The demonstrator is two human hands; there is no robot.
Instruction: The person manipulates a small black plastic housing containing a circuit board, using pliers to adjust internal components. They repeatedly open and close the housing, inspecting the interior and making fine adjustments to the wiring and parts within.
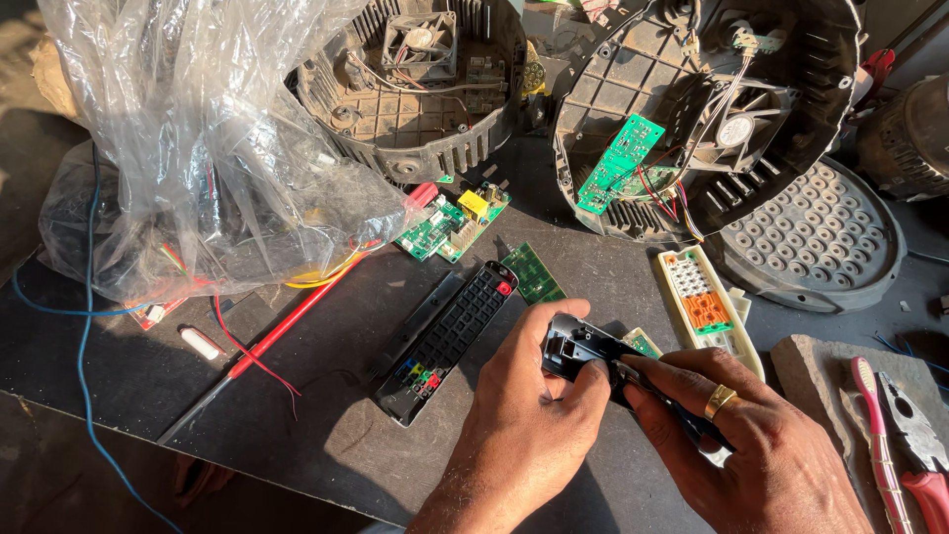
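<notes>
- Both of your hands hold one small black case (583, 346). It sits low in the middle of the view, just above the bench (297, 396).
- Your left hand (524, 415) wraps around the near end of the case, with the thumb pressed on its side.
- Your right hand (751, 435) grips the far end. It has a gold ring (720, 400) on one finger.
- To do this well, I think you should hold the case steady with the left hand and move only the right fingers, slow and soft. The plastic looks thin and could snap.
- Keep the case over the bench, so any small bit that drops stays close.
- A black remote (445, 341) lies open just left of your hands. A white remote (704, 302) lies just above your right hand.
- Green boards (453, 220) lie near the middle of the bench. A red probe (272, 341) lies to the left.
- A big clear bag (198, 129) fills the top left. Two round grey shells (415, 129) with fans and wires sit at the top.
- A pink brush (875, 435) and pliers (914, 435) rest at the far right.
- The bench is dark and dusty, and strong sun falls on it.
</notes>
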